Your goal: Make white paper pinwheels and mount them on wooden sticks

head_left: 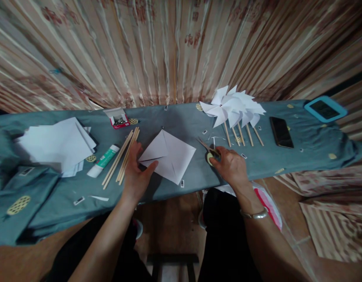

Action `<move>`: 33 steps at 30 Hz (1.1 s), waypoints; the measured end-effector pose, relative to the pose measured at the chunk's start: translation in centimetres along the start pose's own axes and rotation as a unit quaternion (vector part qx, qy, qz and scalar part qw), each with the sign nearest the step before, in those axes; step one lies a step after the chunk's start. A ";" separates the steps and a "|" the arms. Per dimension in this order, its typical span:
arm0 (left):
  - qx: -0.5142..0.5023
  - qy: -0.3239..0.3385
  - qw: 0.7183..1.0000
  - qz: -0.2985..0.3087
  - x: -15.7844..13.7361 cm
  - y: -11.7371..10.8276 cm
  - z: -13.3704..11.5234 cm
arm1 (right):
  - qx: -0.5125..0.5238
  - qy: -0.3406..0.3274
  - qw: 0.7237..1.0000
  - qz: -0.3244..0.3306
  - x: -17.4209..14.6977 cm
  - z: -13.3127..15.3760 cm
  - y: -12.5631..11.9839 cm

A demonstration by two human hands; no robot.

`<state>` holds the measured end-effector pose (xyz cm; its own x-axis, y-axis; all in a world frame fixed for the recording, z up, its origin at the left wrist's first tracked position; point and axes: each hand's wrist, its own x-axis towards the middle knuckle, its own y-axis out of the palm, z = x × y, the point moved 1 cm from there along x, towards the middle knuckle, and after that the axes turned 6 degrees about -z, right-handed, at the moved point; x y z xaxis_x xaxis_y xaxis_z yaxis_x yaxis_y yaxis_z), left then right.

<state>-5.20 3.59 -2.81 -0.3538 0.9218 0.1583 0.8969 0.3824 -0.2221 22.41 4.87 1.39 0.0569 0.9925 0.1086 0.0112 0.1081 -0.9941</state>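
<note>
A white square of paper (177,150) lies turned like a diamond in front of me, with slits running from its corners toward the middle. My left hand (136,172) is at its left corner, thumb and fingers apart, the thumb over the paper's edge. Under that hand's fingers run thin wooden sticks (117,158), partly hidden. To the right of the paper, my right hand (231,164) has its fingers closed at the yellow handles of a pair of scissors (209,150). The blades point away to the left, low over the cloth.
Stacked white paper (57,143) lies left, beside a glue stick (102,160) and an open red box of small metal pieces (119,120). Several paper pinwheels (232,105) on sticks lie back right, then a phone (281,132) and a blue-framed tablet (325,109). A curtain (169,51) hangs behind.
</note>
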 end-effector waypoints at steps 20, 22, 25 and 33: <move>0.353 0.299 0.855 0.235 -3.4 2.7 -0.3 | 0.019 -0.011 1.000 -0.012 0.5 -0.6 0.8; 0.356 0.304 0.851 0.237 -3.5 2.7 -0.2 | 0.016 -0.016 1.000 -0.011 0.5 -0.6 0.9; 0.353 0.311 0.850 0.236 -3.5 2.6 0.0 | 0.004 -0.020 1.000 -0.009 0.6 -0.6 0.8; 0.353 0.316 0.850 0.231 -3.5 2.6 -0.2 | -0.010 -0.053 0.996 -0.066 0.5 -0.1 0.6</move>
<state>-1.57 1.34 -3.80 0.4062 0.8509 0.3333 0.4390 0.1382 -0.8878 22.50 5.43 0.85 -0.0519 0.9703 0.2361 0.0307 0.2378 -0.9708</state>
